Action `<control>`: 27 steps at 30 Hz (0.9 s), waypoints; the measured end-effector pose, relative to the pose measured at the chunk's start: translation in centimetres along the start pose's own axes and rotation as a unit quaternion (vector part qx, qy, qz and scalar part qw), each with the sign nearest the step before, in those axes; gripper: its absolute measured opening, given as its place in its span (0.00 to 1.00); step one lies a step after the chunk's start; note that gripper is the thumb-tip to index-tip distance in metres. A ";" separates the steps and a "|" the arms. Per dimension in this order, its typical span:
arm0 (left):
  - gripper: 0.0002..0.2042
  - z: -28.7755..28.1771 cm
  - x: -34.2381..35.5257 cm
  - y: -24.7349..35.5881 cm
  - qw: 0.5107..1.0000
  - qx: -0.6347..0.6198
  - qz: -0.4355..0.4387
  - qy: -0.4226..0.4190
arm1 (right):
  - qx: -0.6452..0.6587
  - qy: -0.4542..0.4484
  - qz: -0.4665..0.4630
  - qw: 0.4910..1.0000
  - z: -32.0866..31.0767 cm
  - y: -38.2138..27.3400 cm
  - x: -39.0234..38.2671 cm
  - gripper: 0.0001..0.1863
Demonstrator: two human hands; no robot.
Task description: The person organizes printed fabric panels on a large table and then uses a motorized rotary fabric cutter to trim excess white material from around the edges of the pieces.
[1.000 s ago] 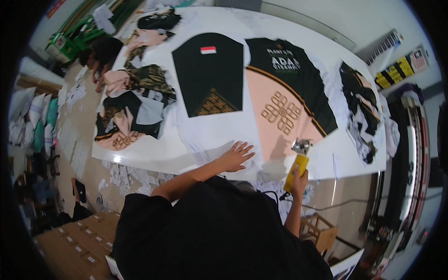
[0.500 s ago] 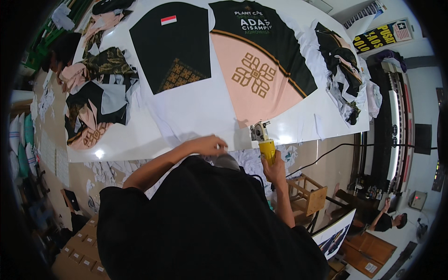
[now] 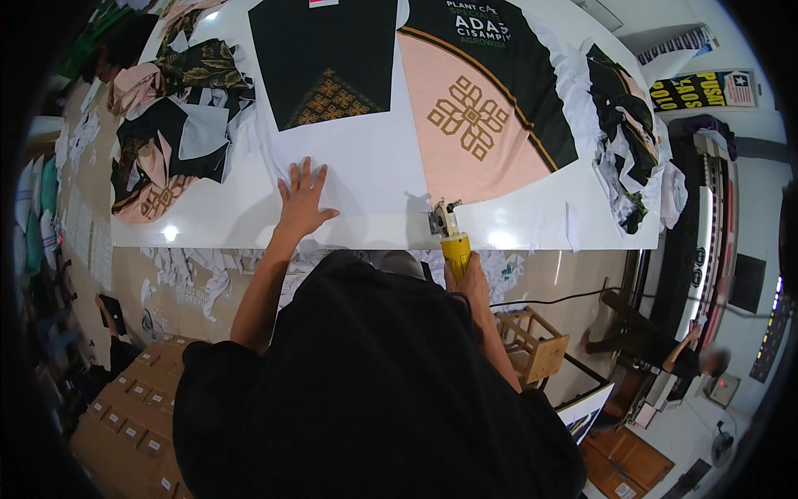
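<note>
My left hand [image 3: 304,200] lies with spread fingers on white fabric [image 3: 357,166] near the table's front edge. My right hand [image 3: 470,281] is wrapped round the yellow body of an electric rotary cutter [image 3: 455,246]. The cutter's metal head rests close to the lower tip of a pink and dark printed fabric panel [image 3: 453,154]. To the left of that panel, a dark panel [image 3: 332,58] with a gold corner pattern lies on the white fabric. The cutter's blade is too small to make out.
Crumpled cut fabric [image 3: 179,150] is heaped on the white table [image 3: 515,224] at left, with another heap [image 3: 623,133] at right. Scraps litter the floor under the front edge. A wooden stool [image 3: 536,345], a black cable [image 3: 544,299] and stacked cartons [image 3: 137,407] stand nearby.
My left hand has gone from hovering near my body to lying spread on the white fabric. The cutter in my right hand has shifted slightly left. The whole view has shifted too.
</note>
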State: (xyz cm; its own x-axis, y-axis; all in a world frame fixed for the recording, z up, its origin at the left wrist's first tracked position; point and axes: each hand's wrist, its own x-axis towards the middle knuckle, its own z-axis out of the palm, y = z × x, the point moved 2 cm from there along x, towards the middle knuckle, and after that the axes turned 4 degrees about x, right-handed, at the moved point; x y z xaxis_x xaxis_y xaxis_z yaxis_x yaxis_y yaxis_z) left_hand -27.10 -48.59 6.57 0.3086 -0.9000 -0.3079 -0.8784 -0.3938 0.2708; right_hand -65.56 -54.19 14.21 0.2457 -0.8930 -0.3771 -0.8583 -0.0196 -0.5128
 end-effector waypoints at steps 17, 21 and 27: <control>0.56 0.8 0.3 -0.5 1.000 -0.023 -0.007 0.001 | 0.005 0.000 -0.039 0.999 0.7 -2.8 4.5 0.25; 0.56 0.5 0.4 -0.4 1.000 -0.022 -0.010 -0.014 | 0.009 0.013 -0.066 0.998 0.6 -3.8 6.4 0.25; 0.56 -0.1 0.3 -0.1 1.000 -0.018 -0.009 -0.017 | 0.003 0.013 -0.097 0.995 0.6 -5.5 9.6 0.25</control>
State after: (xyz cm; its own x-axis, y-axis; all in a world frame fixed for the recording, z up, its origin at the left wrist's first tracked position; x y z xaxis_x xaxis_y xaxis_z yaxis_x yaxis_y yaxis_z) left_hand -26.86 -48.79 6.54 0.3102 -0.8863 -0.3439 -0.8588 -0.4164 0.2984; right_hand -58.19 -62.37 12.94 0.3944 -0.8838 -0.2517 -0.7932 -0.1891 -0.5789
